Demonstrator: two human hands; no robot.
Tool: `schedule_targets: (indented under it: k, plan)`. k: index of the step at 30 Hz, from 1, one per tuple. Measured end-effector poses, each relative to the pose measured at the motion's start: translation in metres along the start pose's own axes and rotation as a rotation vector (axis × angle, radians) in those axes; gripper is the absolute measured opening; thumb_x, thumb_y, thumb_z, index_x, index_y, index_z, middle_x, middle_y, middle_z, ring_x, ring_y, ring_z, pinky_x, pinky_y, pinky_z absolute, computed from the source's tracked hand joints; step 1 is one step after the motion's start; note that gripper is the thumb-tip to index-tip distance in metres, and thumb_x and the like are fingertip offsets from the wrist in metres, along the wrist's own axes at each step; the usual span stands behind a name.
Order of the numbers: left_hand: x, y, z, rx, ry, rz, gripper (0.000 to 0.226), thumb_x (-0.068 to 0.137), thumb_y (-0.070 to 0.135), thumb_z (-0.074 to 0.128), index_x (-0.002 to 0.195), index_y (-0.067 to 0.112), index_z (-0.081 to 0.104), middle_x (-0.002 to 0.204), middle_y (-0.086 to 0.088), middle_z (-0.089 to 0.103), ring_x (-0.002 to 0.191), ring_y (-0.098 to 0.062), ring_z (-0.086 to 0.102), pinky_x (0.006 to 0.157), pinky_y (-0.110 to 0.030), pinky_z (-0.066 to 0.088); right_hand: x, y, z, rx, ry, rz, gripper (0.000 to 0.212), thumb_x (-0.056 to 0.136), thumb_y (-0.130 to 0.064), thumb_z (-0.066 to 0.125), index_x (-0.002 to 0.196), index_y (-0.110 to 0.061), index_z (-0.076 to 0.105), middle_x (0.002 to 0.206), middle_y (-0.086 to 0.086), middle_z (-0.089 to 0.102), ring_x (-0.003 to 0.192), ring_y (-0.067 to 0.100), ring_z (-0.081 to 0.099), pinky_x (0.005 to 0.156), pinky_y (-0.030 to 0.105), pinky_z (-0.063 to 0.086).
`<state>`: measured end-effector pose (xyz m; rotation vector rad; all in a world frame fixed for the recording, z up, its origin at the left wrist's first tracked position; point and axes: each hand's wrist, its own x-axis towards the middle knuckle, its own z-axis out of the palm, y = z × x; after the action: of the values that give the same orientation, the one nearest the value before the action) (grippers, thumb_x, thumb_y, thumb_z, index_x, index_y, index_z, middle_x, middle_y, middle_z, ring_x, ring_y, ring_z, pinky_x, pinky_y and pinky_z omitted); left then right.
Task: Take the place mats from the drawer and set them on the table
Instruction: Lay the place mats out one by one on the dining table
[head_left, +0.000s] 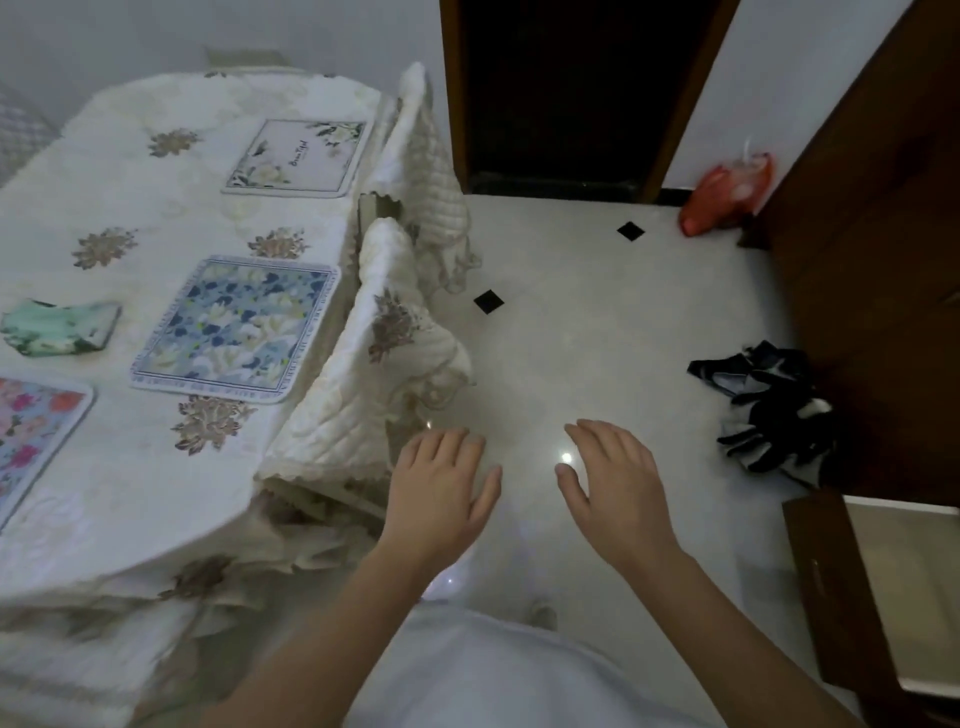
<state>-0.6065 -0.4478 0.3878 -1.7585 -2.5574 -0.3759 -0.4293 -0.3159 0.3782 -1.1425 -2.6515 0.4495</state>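
Observation:
Three place mats lie flat on the cloth-covered table (104, 499): a white floral mat (297, 157) at the far side, a blue floral mat (236, 327) in the middle, and a pink floral mat (31, 436) at the left edge of view. My left hand (439, 499) and my right hand (615, 488) hover over the floor to the right of the table, palms down, fingers spread, both holding nothing. An open brown drawer (831, 587) shows at the lower right; its inside looks pale and bare.
A folded green cloth (57, 327) lies on the table. Two chairs with quilted covers (363, 374) stand against the table's right side. A black-and-white garment (774, 410) and a red bag (724, 195) lie on the tiled floor near a dark wooden cabinet (883, 260).

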Motion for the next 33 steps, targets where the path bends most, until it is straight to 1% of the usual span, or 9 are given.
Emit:
schedule_targets:
  k: [4,9,13,16,20,24,27,29,33]
  plan:
    - [0.03,0.006,-0.001,0.084,-0.022,0.06,0.043,0.099,0.047,0.04,0.116,0.016,0.066,0.115,-0.004,0.066,0.104,-0.025,0.06,0.093,-0.039,0.044,0.028,0.018,-0.01,-0.034,-0.017,-0.034,0.05,0.095,-0.042,0.038,0.129,-0.014,0.06,0.13,0.005,0.061,0.122,0.025,0.053,0.105,0.041,0.041]
    - [0.078,-0.021,0.003,0.132,-0.016,0.015,0.047,0.097,0.049,0.04,0.119,0.016,0.065,0.12,-0.007,0.065,0.107,-0.028,0.06,0.091,-0.042,0.046,0.08,0.021,-0.005,-0.052,-0.042,-0.089,0.051,0.093,-0.042,0.037,0.129,-0.013,0.06,0.131,0.006,0.06,0.123,0.027,0.054,0.103,0.044,0.045]
    - [0.122,-0.057,0.004,0.127,0.009,-0.014,0.047,0.095,0.048,0.041,0.117,0.015,0.066,0.12,-0.009,0.066,0.107,-0.03,0.062,0.09,-0.043,0.047,0.132,0.009,-0.004,-0.088,-0.06,-0.126,0.052,0.093,-0.042,0.037,0.132,-0.014,0.057,0.134,0.005,0.058,0.125,0.026,0.053,0.103,0.039,0.044]
    - [0.157,-0.081,0.001,0.086,0.05,-0.045,0.049,0.094,0.049,0.039,0.117,0.015,0.067,0.121,-0.01,0.067,0.107,-0.03,0.063,0.091,-0.044,0.048,0.173,-0.005,-0.006,-0.113,-0.026,-0.155,0.05,0.093,-0.041,0.039,0.133,-0.015,0.055,0.135,0.004,0.057,0.127,0.025,0.052,0.105,0.038,0.042]
    - [0.193,-0.112,-0.011,0.1,0.109,-0.076,0.048,0.094,0.047,0.04,0.117,0.013,0.067,0.12,-0.009,0.067,0.107,-0.029,0.063,0.09,-0.042,0.046,0.234,-0.03,-0.006,-0.132,-0.022,-0.247,0.048,0.092,-0.039,0.046,0.132,-0.015,0.056,0.136,0.005,0.056,0.127,0.024,0.05,0.106,0.038,0.041]
    - [0.213,-0.153,-0.023,0.125,0.15,-0.21,0.047,0.094,0.046,0.041,0.116,0.014,0.067,0.121,-0.009,0.066,0.106,-0.03,0.063,0.087,-0.043,0.047,0.298,-0.072,0.003,-0.138,-0.036,-0.395,0.05,0.09,-0.039,0.046,0.132,-0.014,0.056,0.134,0.005,0.057,0.124,0.025,0.052,0.103,0.04,0.045]
    - [0.214,-0.188,-0.026,0.127,0.155,-0.354,0.048,0.096,0.047,0.037,0.117,0.016,0.067,0.12,-0.007,0.066,0.103,-0.03,0.063,0.083,-0.042,0.049,0.348,-0.109,0.018,-0.159,-0.072,-0.566,0.05,0.09,-0.04,0.045,0.132,-0.016,0.055,0.133,0.003,0.057,0.123,0.023,0.052,0.103,0.039,0.044]
    - [0.211,-0.208,-0.028,0.128,0.146,-0.465,0.049,0.098,0.049,0.035,0.121,0.017,0.065,0.123,-0.006,0.066,0.107,-0.029,0.062,0.086,-0.043,0.049,0.379,-0.136,0.034,-0.165,-0.093,-0.692,0.049,0.089,-0.04,0.045,0.131,-0.016,0.055,0.131,0.003,0.058,0.121,0.023,0.052,0.1,0.039,0.044]
    - [0.202,-0.236,-0.027,0.188,0.152,-0.688,0.05,0.099,0.05,0.034,0.12,0.017,0.065,0.123,-0.005,0.066,0.108,-0.028,0.061,0.087,-0.042,0.048,0.432,-0.187,0.065,-0.144,-0.157,-0.948,0.048,0.089,-0.04,0.057,0.13,-0.014,0.057,0.13,0.006,0.061,0.121,0.026,0.055,0.1,0.042,0.047]
